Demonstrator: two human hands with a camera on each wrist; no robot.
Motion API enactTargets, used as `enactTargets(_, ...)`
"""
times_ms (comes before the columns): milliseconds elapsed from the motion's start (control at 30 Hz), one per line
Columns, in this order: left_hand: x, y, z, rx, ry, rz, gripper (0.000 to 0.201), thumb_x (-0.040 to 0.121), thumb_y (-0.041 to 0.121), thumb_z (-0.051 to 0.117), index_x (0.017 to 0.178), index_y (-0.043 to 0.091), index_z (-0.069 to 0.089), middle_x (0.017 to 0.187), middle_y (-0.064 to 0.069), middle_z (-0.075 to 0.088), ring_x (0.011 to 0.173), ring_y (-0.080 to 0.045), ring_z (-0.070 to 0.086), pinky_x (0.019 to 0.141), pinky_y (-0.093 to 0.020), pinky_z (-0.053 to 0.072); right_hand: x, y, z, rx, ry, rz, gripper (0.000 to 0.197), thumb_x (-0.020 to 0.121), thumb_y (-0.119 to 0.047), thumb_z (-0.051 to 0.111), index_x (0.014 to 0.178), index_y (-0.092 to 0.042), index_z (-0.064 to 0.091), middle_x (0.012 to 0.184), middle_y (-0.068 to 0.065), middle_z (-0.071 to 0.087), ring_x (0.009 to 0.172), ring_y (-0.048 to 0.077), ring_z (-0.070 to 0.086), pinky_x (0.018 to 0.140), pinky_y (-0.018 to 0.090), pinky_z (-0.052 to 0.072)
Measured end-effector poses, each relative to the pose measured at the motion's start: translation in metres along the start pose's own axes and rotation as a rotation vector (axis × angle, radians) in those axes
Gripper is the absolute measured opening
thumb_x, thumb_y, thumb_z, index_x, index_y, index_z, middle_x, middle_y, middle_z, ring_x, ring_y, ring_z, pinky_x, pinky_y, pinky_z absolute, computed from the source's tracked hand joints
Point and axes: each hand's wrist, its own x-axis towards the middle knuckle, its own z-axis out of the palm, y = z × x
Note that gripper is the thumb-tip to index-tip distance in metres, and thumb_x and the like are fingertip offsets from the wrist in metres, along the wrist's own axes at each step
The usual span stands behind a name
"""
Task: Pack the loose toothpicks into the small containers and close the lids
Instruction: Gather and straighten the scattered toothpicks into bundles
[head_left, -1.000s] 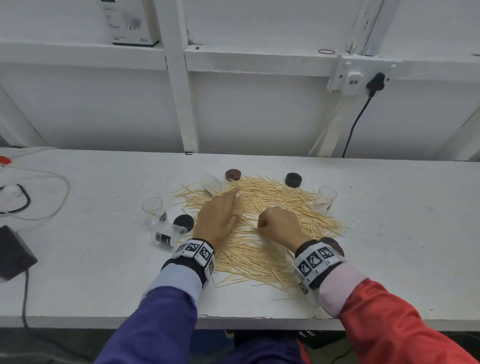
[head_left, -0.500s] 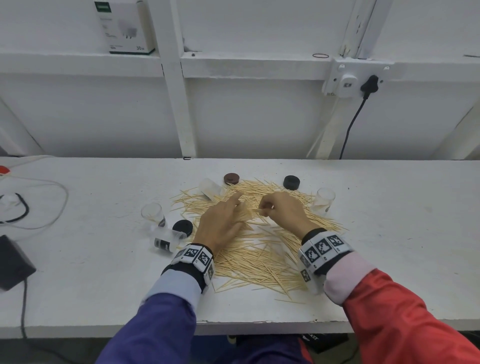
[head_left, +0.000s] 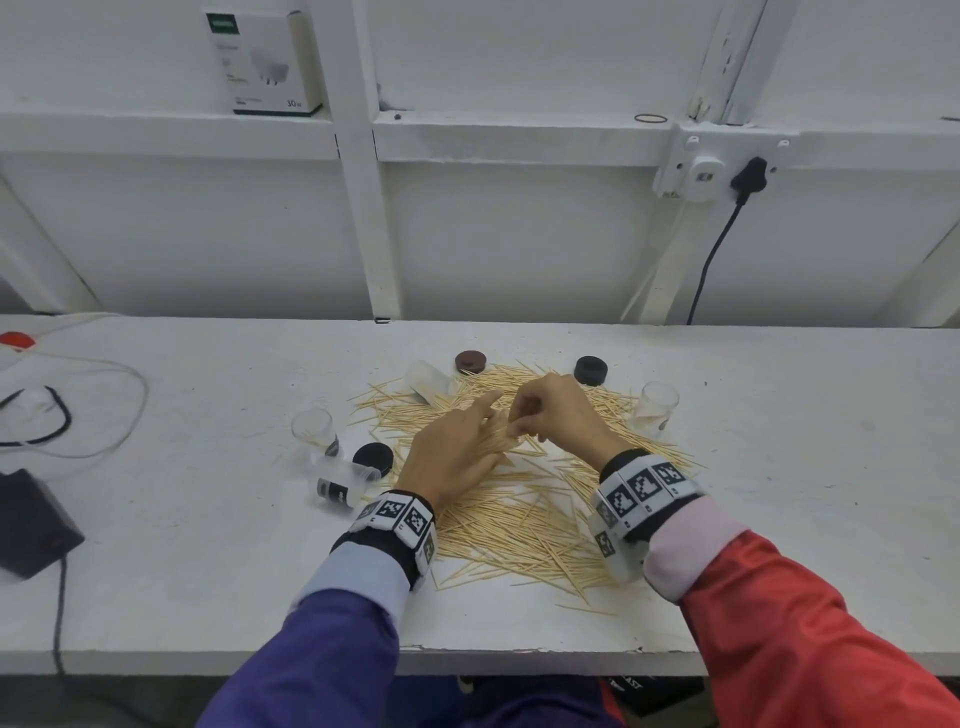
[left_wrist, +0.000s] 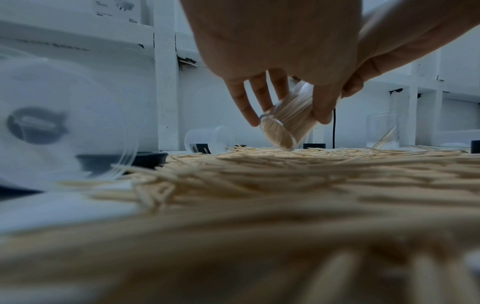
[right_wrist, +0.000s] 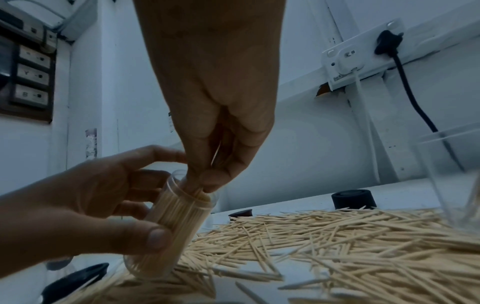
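Since earlier: right hand (head_left: 558, 415) up from pile to container (right_wrist: 171, 222) | left hand (head_left: 452, 457) gripping container, nearly full | right pinching toothpicks (right_wrist: 217, 154) at mouth | lids (head_left: 590, 370) off, most toothpicks loose

"30w" on white box (head_left: 267, 60)

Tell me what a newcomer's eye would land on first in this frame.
First, the wide heap of loose toothpicks spread over the middle of the white table, ringed by clear containers and dark lids. Above the heap, the left hand grips a clear container packed with toothpicks, tilted, while the right hand pinches more into its open mouth.
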Motion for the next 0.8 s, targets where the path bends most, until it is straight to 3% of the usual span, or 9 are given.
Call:
enactTargets(100, 0.000, -0.001, 0.001, 0.004, 0.017, -0.015, 0.078, 0.086, 0.047, 0.064, 0.151, 0.027, 0.024, 0.123, 0.005, 0.061, 0.105, -0.017, 0.061, 0.077, -0.033, 0.050, 0.001, 0.001, 0.001, 0.140, 0.008, 0.012, 0.005, 0.078, -0.004, 0.077, 0.083, -0.004, 0.076, 0.066, 0.001, 0.069, 0.051, 0.007, 0.062, 0.051, 0.014, 0.049)
enactTargets(167, 0.000, -0.001, 0.001, 0.008, 0.039, -0.036, 0.076, 0.088, 0.046, 0.063, 0.151, 0.027, 0.024, 0.124, 0.005, 0.061, 0.106, -0.017, 0.060, 0.076, -0.032, 0.048, 0.002, 0.003, 0.003, 0.194, 0.071, 0.015, 0.008, 0.084, -0.007, 0.073, 0.091, -0.006, 0.076, 0.072, -0.001, 0.070, 0.059, 0.008, 0.065, 0.055, 0.018, 0.050)
enactTargets(333, -0.001, -0.001, -0.001, 0.021, 0.121, -0.079, 0.073, 0.090, 0.048, 0.059, 0.151, 0.027, 0.025, 0.126, 0.005, 0.059, 0.110, -0.014, 0.059, 0.077, -0.031, 0.050, -0.001, 0.007, 0.011, 0.135, 0.266, 0.008, 0.026, 0.095, -0.024, 0.059, 0.118, -0.013, 0.067, 0.113, -0.001, 0.068, 0.099, 0.011, 0.060, 0.087, 0.032, 0.051)
enactTargets(433, -0.002, 0.001, -0.002, 0.002, 0.156, -0.102, 0.069, 0.093, 0.049, 0.056, 0.150, 0.025, 0.025, 0.124, 0.004, 0.060, 0.108, -0.015, 0.060, 0.076, -0.032, 0.049, -0.007, 0.011, 0.019, 0.223, 0.148, 0.003, 0.050, 0.095, -0.036, 0.059, 0.140, -0.016, 0.050, 0.137, -0.001, 0.056, 0.122, 0.009, 0.052, 0.103, 0.035, 0.045)
enactTargets(533, -0.001, 0.002, -0.001, -0.042, 0.153, -0.132, 0.065, 0.096, 0.052, 0.049, 0.150, 0.025, 0.024, 0.130, 0.002, 0.059, 0.113, -0.017, 0.058, 0.079, -0.036, 0.049, -0.013, 0.009, 0.031, 0.191, -0.065, -0.034, 0.067, 0.092, -0.046, 0.058, 0.149, -0.018, 0.036, 0.154, -0.001, 0.035, 0.141, 0.012, 0.032, 0.115, 0.034, 0.029)
enactTargets(633, 0.000, 0.001, -0.001, -0.050, 0.129, -0.172, 0.063, 0.097, 0.049, 0.046, 0.150, 0.025, 0.023, 0.134, -0.001, 0.057, 0.116, -0.021, 0.057, 0.082, -0.041, 0.051, -0.016, 0.009, 0.036, 0.160, -0.109, -0.067, 0.071, 0.092, -0.047, 0.058, 0.151, -0.021, 0.030, 0.160, -0.003, 0.021, 0.146, 0.009, 0.018, 0.119, 0.032, 0.016)
enactTargets(700, 0.000, 0.001, -0.001, -0.043, 0.124, -0.156, 0.065, 0.096, 0.048, 0.047, 0.151, 0.022, 0.023, 0.131, -0.003, 0.057, 0.113, -0.023, 0.058, 0.080, -0.042, 0.052, -0.016, 0.010, 0.035, 0.205, -0.077, -0.057, 0.072, 0.091, -0.048, 0.058, 0.152, -0.024, 0.027, 0.160, -0.005, 0.018, 0.146, 0.008, 0.015, 0.119, 0.032, 0.014)
enactTargets(800, -0.001, 0.000, -0.001, -0.056, 0.125, -0.141, 0.067, 0.095, 0.053, 0.044, 0.151, 0.023, 0.023, 0.130, -0.002, 0.058, 0.111, -0.022, 0.059, 0.078, -0.041, 0.053, -0.015, 0.012, 0.033, 0.231, -0.094, -0.034, 0.062, 0.091, -0.049, 0.059, 0.147, -0.031, 0.039, 0.160, -0.006, 0.021, 0.146, 0.009, 0.016, 0.116, 0.036, 0.016)
